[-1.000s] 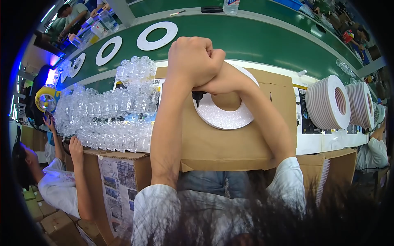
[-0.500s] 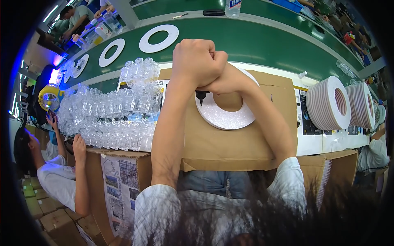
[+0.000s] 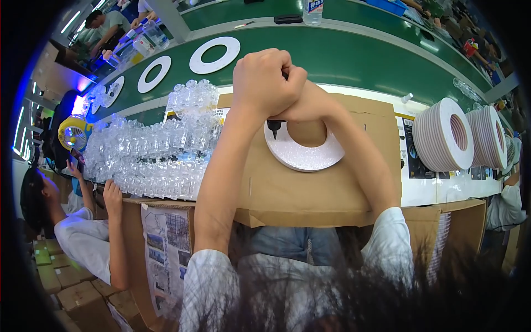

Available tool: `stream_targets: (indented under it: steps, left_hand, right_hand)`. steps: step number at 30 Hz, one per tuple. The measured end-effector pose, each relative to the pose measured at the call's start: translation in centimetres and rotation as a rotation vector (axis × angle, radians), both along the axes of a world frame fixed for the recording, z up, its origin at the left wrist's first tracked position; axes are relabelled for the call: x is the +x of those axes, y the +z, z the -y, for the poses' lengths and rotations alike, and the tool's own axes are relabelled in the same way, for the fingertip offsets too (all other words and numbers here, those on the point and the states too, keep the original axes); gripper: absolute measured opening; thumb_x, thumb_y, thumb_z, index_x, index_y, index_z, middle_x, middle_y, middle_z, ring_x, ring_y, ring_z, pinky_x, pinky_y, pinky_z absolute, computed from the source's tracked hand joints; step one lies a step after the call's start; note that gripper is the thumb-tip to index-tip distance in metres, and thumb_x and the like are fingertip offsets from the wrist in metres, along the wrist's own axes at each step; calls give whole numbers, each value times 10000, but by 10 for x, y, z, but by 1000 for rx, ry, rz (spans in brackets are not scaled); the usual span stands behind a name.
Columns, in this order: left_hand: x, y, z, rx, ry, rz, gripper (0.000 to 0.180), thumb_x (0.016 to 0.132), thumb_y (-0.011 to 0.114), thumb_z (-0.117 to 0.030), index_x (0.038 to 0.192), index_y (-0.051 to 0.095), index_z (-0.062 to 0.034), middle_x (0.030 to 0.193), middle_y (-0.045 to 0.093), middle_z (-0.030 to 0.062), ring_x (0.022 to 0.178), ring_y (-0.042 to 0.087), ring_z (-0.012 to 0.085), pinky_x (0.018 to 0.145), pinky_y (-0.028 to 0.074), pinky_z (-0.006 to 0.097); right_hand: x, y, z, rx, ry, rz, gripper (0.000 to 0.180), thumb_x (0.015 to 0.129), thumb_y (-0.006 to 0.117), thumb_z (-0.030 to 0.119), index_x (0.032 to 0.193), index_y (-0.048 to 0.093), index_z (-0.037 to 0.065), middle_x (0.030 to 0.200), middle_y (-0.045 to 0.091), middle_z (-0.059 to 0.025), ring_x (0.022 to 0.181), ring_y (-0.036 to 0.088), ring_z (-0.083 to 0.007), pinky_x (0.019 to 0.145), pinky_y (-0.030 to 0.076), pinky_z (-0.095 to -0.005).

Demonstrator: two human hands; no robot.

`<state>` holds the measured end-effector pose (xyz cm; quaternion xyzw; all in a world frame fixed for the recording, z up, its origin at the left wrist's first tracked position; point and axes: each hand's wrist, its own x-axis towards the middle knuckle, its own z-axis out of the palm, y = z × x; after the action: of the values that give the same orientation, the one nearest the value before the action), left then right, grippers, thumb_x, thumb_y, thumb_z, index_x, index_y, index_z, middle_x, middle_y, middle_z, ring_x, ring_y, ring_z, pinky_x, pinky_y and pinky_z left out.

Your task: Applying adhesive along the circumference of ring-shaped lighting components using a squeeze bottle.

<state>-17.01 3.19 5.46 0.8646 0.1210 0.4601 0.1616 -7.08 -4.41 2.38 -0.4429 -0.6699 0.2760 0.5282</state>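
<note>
My left hand (image 3: 264,82) is a closed fist, wrapped over my right hand (image 3: 304,103) above the cardboard. Between them they grip a dark object with a black tapered tip (image 3: 275,130), pointing down; most of its body is hidden in my fingers. The tip is over the left part of a white, glittery flat ring (image 3: 307,161) lying on the brown cardboard sheet (image 3: 326,196). Whether the tip touches the ring I cannot tell. My hands and right forearm cover the ring's far side.
Many clear plastic pieces (image 3: 160,146) stand in rows at left, beside a co-worker (image 3: 83,238) and a yellow fan (image 3: 73,133). Stacks of white rings (image 3: 444,135) are at right. Single white rings (image 3: 214,55) lie on the green table (image 3: 354,61), with a bottle (image 3: 313,12) beyond.
The view has shifted slightly. My hands stay clasped on the black-tipped object, and its tip remains over the left part of the ring.
</note>
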Motion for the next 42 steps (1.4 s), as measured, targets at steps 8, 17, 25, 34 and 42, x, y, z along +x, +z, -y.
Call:
stream_targets:
  steps: [8,17,25,34,42]
  left_hand:
    - [2,5,12,-30,43,-42,198,690,591,-170,576,573,-9,555,558,153,487,535,314,480,436,373]
    - [3,-2,5,-30,22,-51,202,686,592,-172,563,569,-14,529,550,155,468,532,316,466,433,375]
    - [5,-7,3,-22,-26,-52,196,683,593,-163,560,562,-14,524,541,149,459,520,311,464,430,375]
    - [2,-6,2,-16,-49,-31,187,686,593,-145,563,546,-11,524,526,150,452,502,301,456,414,363]
    - [7,-2,2,26,-70,11,188,685,595,-152,574,550,-8,526,522,147,453,499,298,457,411,362]
  right_hand:
    - [16,4,7,-168,23,101,229,667,774,46,852,651,-5,800,660,-66,761,609,-163,626,488,-320]
    - [13,9,7,-210,41,107,218,689,788,48,857,655,6,767,647,-46,727,588,-145,595,468,-309]
    - [14,5,8,-138,43,115,212,681,797,49,840,658,28,727,635,-31,668,570,-127,535,439,-298]
    - [16,3,7,-180,43,158,176,720,750,46,854,651,-12,794,647,-62,756,585,-158,639,479,-308]
    - [24,-13,-1,-12,33,138,184,713,765,84,793,625,-7,715,616,-51,684,564,-145,569,453,-309]
